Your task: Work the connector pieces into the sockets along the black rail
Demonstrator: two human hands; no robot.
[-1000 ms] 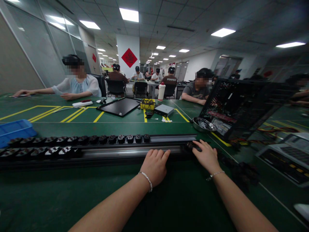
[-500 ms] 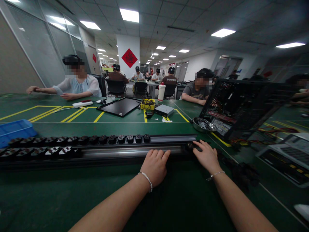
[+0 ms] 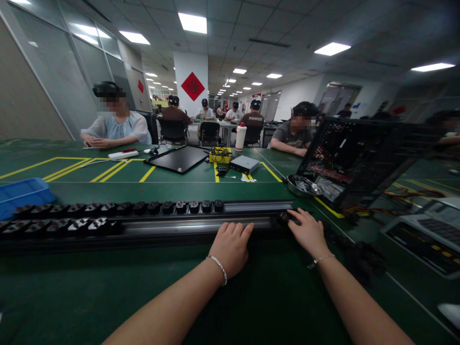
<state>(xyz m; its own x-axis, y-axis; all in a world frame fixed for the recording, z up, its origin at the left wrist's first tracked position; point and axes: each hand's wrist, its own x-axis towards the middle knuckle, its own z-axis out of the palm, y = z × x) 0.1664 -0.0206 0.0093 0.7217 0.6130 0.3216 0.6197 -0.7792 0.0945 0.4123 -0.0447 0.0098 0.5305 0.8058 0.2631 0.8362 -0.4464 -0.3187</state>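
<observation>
Two long black tracks with silver channels lie side by side across the table. My left hand point(image 3: 231, 247) is closed over the near edge of the near track point(image 3: 172, 227), its fingers together on top. At that track's right end, the thumb and fingers of my right hand point(image 3: 308, 232) are bent around a small dark socket block point(image 3: 282, 219), partly hidden by them. Several black socket blocks point(image 3: 97, 225) sit along the left of the near track. The far track point(image 3: 257, 206) carries another row of socket blocks point(image 3: 167, 206).
A blue bin point(image 3: 27, 194) stands at the left. An open computer case point(image 3: 362, 153) and a metal bowl point(image 3: 304, 186) are at the right. Farther back lie a black panel point(image 3: 178, 158), a yellow basket point(image 3: 220, 155) and a grey box point(image 3: 244, 164). Dark parts point(image 3: 364, 261) lie beyond my right hand.
My hands and the tracks look unmoved. The person across the table at the left has drawn an outstretched arm in, and their hands are now together.
</observation>
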